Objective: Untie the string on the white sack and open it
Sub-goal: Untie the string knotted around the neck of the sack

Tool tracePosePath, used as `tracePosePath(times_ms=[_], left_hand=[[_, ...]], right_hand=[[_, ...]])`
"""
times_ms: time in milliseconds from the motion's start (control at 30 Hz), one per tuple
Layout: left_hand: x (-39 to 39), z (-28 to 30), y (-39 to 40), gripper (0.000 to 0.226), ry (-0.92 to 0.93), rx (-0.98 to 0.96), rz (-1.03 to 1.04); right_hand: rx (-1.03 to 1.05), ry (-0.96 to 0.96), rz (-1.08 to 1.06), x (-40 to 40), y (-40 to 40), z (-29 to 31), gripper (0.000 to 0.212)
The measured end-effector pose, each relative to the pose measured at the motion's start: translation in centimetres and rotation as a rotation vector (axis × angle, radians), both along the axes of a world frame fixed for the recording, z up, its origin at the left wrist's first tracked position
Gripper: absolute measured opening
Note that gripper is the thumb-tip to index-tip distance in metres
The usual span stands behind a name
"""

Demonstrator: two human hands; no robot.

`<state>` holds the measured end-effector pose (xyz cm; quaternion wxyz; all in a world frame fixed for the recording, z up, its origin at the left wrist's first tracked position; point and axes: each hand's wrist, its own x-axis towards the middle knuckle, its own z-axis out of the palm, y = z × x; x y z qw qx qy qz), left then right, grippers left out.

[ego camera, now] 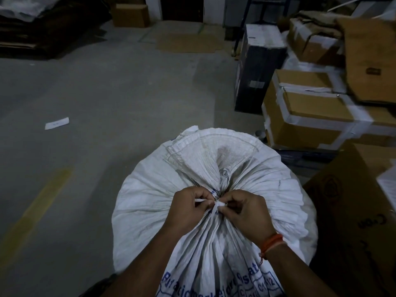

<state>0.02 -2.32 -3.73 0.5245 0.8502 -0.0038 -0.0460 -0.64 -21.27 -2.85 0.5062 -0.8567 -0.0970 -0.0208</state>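
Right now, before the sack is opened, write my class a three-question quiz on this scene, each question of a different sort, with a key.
1. True or false: the white sack is still gathered shut at its neck.
2. Which hand wears the orange wristband? A) left hand B) right hand
3. Fill in: the left hand and the right hand both pinch the white ____ at the neck.

Key: 1 true. 2 B. 3 string.
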Motion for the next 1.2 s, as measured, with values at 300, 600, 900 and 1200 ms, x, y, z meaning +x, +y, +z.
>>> tracePosePath(times_ms=[300,600,900,1200], left_hand=[[-0.2,-0.1,0.4,0.009,0.036,-0.041,-0.062],[-0.5,-0.7,-0.6,0.013,0.012,-0.037,0.013],[0.4,-0.4,0.6,0.01,0.112,-0.061,-0.066],[0.5,-0.3,1.3,0.01,0.098,0.021,-0.032]], right_hand=[[0.039,0.049,0.014,0.1,-0.3,-0.5,0.014],[0.024,0.041,0.01,-0.1,0.0,-0.6,0.015],[0.086,0.068,-0.024,0.0,0.0,-0.3,0.012],[0.086,0.045,0.028,0.0,-0.1,-0.2,0.015]])
